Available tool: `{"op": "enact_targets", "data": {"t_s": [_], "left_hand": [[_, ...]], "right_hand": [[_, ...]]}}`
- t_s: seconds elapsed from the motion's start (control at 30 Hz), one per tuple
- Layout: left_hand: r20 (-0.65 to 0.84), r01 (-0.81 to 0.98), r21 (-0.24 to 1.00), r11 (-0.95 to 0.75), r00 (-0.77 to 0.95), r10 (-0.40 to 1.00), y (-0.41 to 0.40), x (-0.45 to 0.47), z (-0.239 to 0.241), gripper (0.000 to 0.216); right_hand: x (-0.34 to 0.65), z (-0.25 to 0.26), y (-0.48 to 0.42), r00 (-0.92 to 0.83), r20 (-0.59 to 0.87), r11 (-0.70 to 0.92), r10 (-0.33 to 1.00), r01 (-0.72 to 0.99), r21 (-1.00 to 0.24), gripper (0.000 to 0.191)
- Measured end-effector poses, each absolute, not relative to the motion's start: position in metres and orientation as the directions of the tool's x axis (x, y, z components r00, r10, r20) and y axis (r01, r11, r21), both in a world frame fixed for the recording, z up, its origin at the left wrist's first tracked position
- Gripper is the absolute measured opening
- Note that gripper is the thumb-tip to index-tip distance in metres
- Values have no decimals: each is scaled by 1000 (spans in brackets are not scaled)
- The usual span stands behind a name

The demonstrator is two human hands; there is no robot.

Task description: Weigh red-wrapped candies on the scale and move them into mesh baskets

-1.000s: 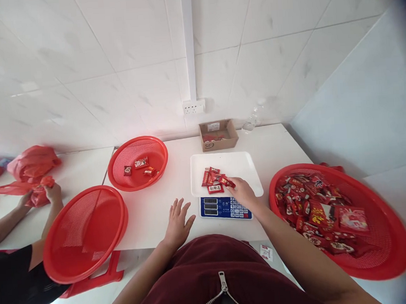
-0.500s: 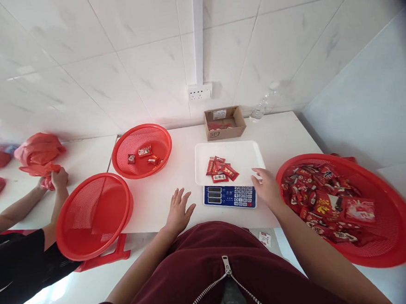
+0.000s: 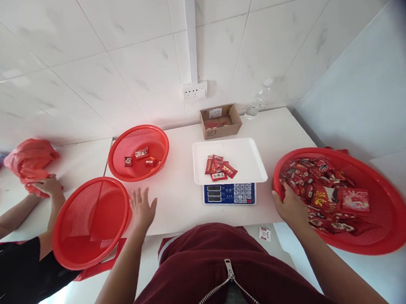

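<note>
My left hand is open with fingers spread, beside the right rim of an empty-looking red mesh basket. My right hand is closed over the near-left rim of a large red basket, thumb outside and fingers inside. Many small red snack packets fill that basket's left and middle. Between my hands stands a blue-fronted digital scale with a white tray on top. Several red packets lie in a small pile on the tray.
Another red basket with a few packets sits at the back left. Against the wall are a cardboard box and a clear plastic bottle. At far left a co-worker's hands handle a red plastic bag.
My left hand has moved left toward the nearer left basket. My right hand has left the tray's edge and gone right onto the rim of the packet-filled basket.
</note>
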State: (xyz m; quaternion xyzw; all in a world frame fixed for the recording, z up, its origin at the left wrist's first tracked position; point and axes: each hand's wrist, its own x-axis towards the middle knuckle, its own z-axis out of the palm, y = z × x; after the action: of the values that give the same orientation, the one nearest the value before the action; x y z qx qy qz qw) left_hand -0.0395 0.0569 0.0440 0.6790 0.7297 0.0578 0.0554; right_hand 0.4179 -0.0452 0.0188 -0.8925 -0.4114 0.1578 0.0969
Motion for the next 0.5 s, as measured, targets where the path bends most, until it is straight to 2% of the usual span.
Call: {"op": "enact_targets", "data": {"t_s": [0.13,0.23,0.4,0.5], "left_hand": [[-25,948,145,282,-281,959,75,-74,54,58],[-98,879,216,426,-414,905,86,-89,55,65],[-194,792,341,506,-468,862,100,-95,47,67],[-208,766,374,523,-481,852,111,-94,41,68]], "right_hand": [[412,24,-39,588,-261,-638,765,747,-185,66],[415,22,-39,571,-302,-630,763,762,-151,65],[426,4,-43,555,-286,-610,781,776,-158,68],[435,-9,-42,530,-205,-565,823,799,-206,68]]}}
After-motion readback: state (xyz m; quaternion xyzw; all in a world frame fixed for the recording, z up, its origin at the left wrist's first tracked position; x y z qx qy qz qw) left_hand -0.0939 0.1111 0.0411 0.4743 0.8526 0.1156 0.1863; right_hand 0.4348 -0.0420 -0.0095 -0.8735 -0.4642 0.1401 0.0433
